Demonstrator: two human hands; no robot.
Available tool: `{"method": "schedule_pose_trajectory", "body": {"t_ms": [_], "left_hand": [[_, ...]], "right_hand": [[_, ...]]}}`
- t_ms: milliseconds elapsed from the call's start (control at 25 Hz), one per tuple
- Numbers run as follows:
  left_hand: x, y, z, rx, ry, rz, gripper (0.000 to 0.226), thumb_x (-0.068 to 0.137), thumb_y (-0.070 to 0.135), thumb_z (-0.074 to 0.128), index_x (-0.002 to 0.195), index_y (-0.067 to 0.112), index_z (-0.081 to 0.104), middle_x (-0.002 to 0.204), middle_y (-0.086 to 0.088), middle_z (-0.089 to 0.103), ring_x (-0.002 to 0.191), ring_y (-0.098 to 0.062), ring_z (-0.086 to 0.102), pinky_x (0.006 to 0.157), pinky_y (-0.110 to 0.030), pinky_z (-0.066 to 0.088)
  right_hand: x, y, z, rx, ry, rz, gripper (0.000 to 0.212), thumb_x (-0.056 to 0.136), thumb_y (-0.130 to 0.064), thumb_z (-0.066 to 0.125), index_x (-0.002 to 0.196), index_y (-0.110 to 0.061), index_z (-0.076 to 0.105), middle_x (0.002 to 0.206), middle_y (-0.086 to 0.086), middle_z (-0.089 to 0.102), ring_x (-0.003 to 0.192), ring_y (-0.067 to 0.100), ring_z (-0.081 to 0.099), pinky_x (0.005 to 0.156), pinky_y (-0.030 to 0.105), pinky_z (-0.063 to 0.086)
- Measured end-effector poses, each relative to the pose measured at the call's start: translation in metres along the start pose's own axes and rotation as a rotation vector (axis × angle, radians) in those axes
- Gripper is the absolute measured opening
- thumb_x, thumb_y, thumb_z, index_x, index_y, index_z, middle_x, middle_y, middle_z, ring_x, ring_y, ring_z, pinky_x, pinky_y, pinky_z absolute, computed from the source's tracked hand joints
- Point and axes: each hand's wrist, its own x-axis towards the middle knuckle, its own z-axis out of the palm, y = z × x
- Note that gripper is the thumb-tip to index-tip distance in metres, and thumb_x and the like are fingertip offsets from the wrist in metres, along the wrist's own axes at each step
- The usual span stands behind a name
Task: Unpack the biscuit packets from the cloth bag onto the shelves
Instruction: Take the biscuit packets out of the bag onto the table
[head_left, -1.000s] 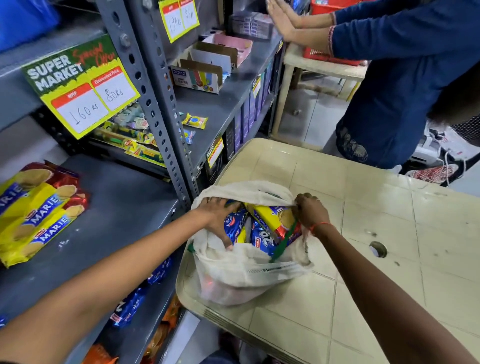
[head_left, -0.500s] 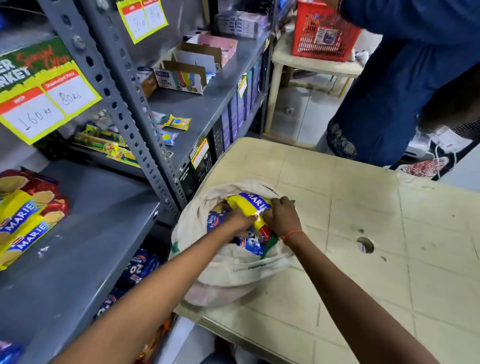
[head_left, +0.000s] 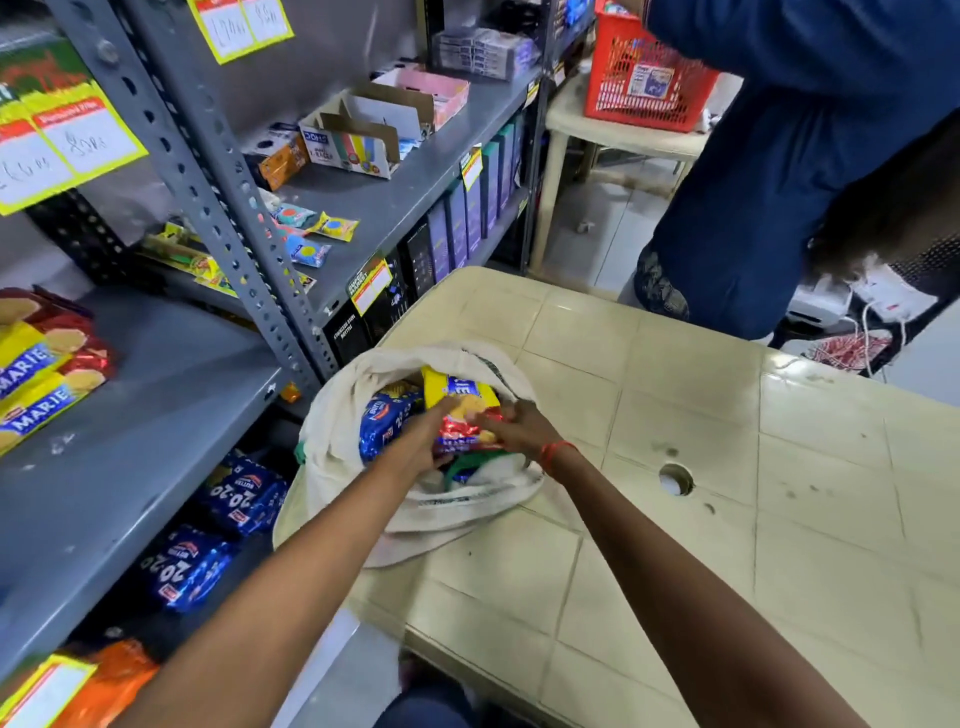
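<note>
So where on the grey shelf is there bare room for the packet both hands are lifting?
The grey shelf is bare from the Marie packets at its left to the upright post. The shelf below is crowded with blue 20-20 packets. The table right of the cloth bag is bare too.

Even, fairly bright indoor light falls from above, leaving only soft, faint shadows on the table (head_left: 675, 415) and a pale sheen on the grey shelf (head_left: 156, 415). Wide-angle distortion bends the shelf uprights (head_left: 208, 171) near the edges. The handwriting on the price tags (head_left: 67, 150) is smeared, probably by motion blur.
</note>
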Motion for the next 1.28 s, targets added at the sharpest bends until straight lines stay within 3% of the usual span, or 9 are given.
{"method": "schedule_pose_trajectory", "body": {"t_ms": [80, 240, 400, 480, 640, 720, 840, 1080, 1280], "left_hand": [[-0.02, 0.005, -0.017, 0.037, -0.045, -0.026, 0.03, 0.081, 0.038, 0.067, 0.101, 0.017, 0.057, 0.077, -0.004, 0.063, 0.069, -0.017, 0.059, 0.057, -0.029, 0.049], [-0.064, -0.006, -0.033, 0.125, -0.139, -0.034, 0.024, 0.083, 0.032, 0.068, 0.099, 0.017, 0.058, 0.081, -0.007, 0.068, 0.068, -0.02, 0.064, 0.044, -0.026, 0.056], [-0.078, -0.032, 0.0, 0.221, -0.203, 0.134, 0.033, 0.088, 0.024, 0.065, 0.117, 0.016, 0.051, 0.113, -0.012, 0.068, 0.083, -0.023, 0.067, 0.068, -0.033, 0.061], [-0.074, -0.045, 0.028, 0.28, -0.273, 0.203, 0.033, 0.09, 0.022, 0.062, 0.121, 0.013, 0.054, 0.115, -0.012, 0.068, 0.089, -0.024, 0.069, 0.077, -0.032, 0.059], [-0.046, -0.062, 0.093, 0.447, -0.368, 0.278, 0.039, 0.097, 0.012, 0.05, 0.135, 0.004, 0.048, 0.134, -0.02, 0.058, 0.121, -0.034, 0.057, 0.106, -0.045, 0.045], [-0.027, -0.068, 0.121, 0.587, -0.373, 0.322, 0.04, 0.098, 0.009, 0.046, 0.138, 0.001, 0.045, 0.138, -0.021, 0.054, 0.125, -0.034, 0.054, 0.106, -0.038, 0.044], [0.0, -0.079, 0.142, 0.709, -0.38, 0.396, 0.04, 0.097, 0.002, 0.042, 0.137, 0.001, 0.046, 0.139, -0.02, 0.053, 0.127, -0.031, 0.052, 0.09, -0.024, 0.042], [0.007, -0.085, 0.133, 0.755, -0.346, 0.445, 0.04, 0.098, 0.011, 0.043, 0.137, 0.004, 0.045, 0.138, -0.019, 0.054, 0.125, -0.03, 0.053, 0.101, -0.032, 0.042], [0.009, -0.052, 0.069, 0.745, 0.095, 0.673, 0.033, 0.091, 0.003, 0.046, 0.123, -0.001, 0.056, 0.125, -0.021, 0.06, 0.118, -0.032, 0.055, 0.096, -0.035, 0.042]], "right_hand": [[-0.004, -0.01, 0.002, 0.204, -0.038, 0.153, 0.046, 0.076, -0.056, 0.067, 0.104, -0.019, 0.065, 0.096, 0.007, 0.073, 0.082, 0.022, 0.071, 0.071, 0.03, 0.06], [-0.032, -0.005, -0.016, 0.415, -0.358, 0.366, 0.045, 0.078, -0.039, 0.072, 0.109, -0.009, 0.059, 0.092, 0.013, 0.071, 0.062, 0.014, 0.072, 0.057, 0.025, 0.062], [-0.055, 0.018, -0.061, 0.343, -0.366, 0.343, 0.021, 0.079, -0.027, 0.074, 0.089, -0.016, 0.059, 0.089, 0.008, 0.07, 0.064, 0.012, 0.071, 0.057, 0.022, 0.06], [-0.065, 0.037, -0.087, 0.367, -0.292, 0.37, 0.022, 0.076, -0.022, 0.077, 0.087, -0.017, 0.059, 0.088, 0.007, 0.071, 0.066, 0.014, 0.07, 0.057, 0.023, 0.06], [-0.068, 0.079, -0.096, 0.51, 0.165, 0.379, 0.046, 0.083, -0.006, 0.069, 0.124, 0.001, 0.051, 0.109, 0.022, 0.064, 0.079, 0.025, 0.064, 0.051, 0.016, 0.056], [-0.061, 0.098, -0.087, 0.397, 0.343, 0.354, 0.04, 0.089, 0.0, 0.059, 0.126, 0.009, 0.049, 0.122, 0.029, 0.06, 0.098, 0.036, 0.064, 0.064, 0.021, 0.058], [-0.049, 0.123, -0.074, 0.372, 0.388, 0.358, 0.039, 0.091, 0.009, 0.046, 0.129, 0.009, 0.044, 0.129, 0.032, 0.055, 0.107, 0.035, 0.058, 0.094, 0.044, 0.048], [-0.048, 0.123, -0.049, 0.062, 0.484, 0.276, 0.045, 0.091, 0.0, 0.047, 0.134, 0.006, 0.037, 0.134, 0.025, 0.052, 0.121, 0.04, 0.052, 0.1, 0.043, 0.042], [-0.023, 0.056, 0.001, -0.037, 0.449, 0.038, 0.04, 0.09, -0.004, 0.053, 0.13, 0.002, 0.051, 0.13, 0.022, 0.059, 0.118, 0.034, 0.057, 0.098, 0.035, 0.043]]}}
